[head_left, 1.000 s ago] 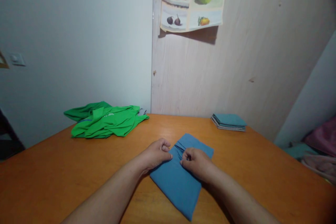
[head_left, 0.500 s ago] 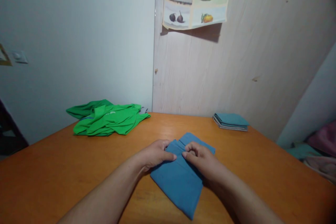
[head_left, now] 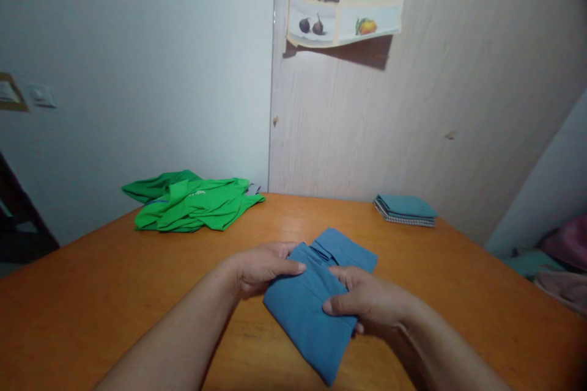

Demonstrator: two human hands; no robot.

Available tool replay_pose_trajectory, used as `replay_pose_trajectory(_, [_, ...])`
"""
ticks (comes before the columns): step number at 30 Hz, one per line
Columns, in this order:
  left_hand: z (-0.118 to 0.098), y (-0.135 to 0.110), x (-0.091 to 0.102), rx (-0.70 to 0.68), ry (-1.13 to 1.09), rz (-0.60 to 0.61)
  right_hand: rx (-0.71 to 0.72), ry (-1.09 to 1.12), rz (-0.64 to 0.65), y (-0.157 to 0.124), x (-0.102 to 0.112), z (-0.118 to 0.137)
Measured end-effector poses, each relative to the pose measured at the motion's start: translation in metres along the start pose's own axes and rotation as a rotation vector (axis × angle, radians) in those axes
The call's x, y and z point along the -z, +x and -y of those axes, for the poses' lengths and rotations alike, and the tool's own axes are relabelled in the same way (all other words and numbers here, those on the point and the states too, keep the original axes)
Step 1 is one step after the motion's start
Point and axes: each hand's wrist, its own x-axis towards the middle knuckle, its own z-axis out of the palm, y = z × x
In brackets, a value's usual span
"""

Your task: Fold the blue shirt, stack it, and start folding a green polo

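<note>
A folded piece of blue cloth (head_left: 302, 311), its kind not clear, is held just above the near middle of the wooden table. My left hand (head_left: 270, 266) grips its upper left edge, thumb on top and fingers beneath. On the right side my right hand (head_left: 367, 299) is closed on the same cloth, the thumb pressed on its face and some fingers hidden under it. A narrower folded part of the cloth sticks out at the upper right, beyond my right hand, with an open fold between the two parts.
Crumpled green clothing (head_left: 197, 204) lies at the back left of the orange-brown table (head_left: 92, 305). At the back right sits a small stack of folded cloth (head_left: 406, 209), teal on top. A sheet of fruit pictures (head_left: 346, 0) hangs on the wall. Pinkish fabric (head_left: 568, 250) shows beyond the right edge.
My right hand has shifted down from the cloth's middle fold to its right side and taken a wider grip. My left hand stays on the left edge. The view has tilted slightly.
</note>
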Motion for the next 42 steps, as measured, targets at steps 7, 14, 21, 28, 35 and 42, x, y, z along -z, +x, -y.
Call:
replay_pose_trajectory(7, [0.008,0.001,0.009,0.062,0.102,0.002,-0.037,-0.083,0.008,-0.004,0.0,0.004])
replay_pose_trajectory(14, [0.013,0.003,0.014,0.079,0.27,-0.097,-0.054,-0.155,-0.075,-0.001,0.0,0.001])
replay_pose_trajectory(21, [0.017,0.005,0.022,0.097,0.646,-0.288,-0.127,-0.245,-0.198,-0.001,0.005,-0.004])
replay_pose_trajectory(28, [0.011,0.005,0.018,0.1,1.003,-0.398,-0.147,-0.311,-0.24,0.003,0.009,-0.015])
replay_pose_trajectory(35, [-0.001,0.01,-0.017,-0.272,1.396,-0.541,-0.103,-0.256,-0.258,0.005,0.008,-0.018])
replay_pose_trajectory(42, [0.009,0.014,-0.031,-0.39,1.473,-0.359,-0.045,-0.272,-0.324,0.008,0.007,-0.018])
